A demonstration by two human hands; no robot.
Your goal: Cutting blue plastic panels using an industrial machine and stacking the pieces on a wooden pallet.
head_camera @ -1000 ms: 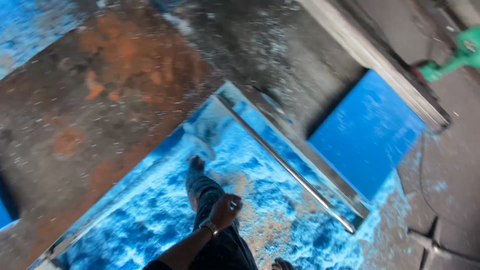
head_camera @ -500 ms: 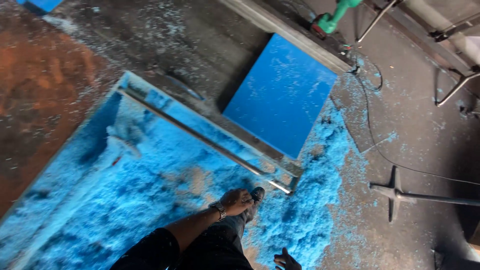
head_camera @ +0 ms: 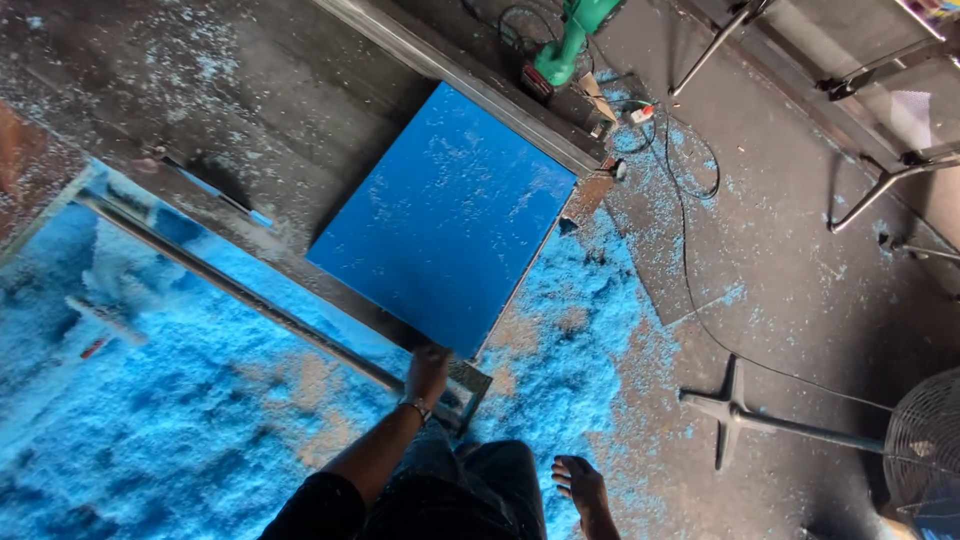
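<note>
Left hand (head_camera: 428,372): had reached forward from the knee, fingers now closed on near edge of blue panel (head_camera: 445,215), lying flat across metal frame (head_camera: 240,300). Right hand: unseen.

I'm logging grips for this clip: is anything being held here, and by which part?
The left hand grips the blue panel at its near bottom corner. The right hand is out of view.

Blue shavings (head_camera: 150,420) blanket a dark, dusty workshop floor (head_camera: 800,270), where a black cable (head_camera: 690,290), metal stand legs (head_camera: 745,415) and a fan's wire guard (head_camera: 925,440) sit.
</note>
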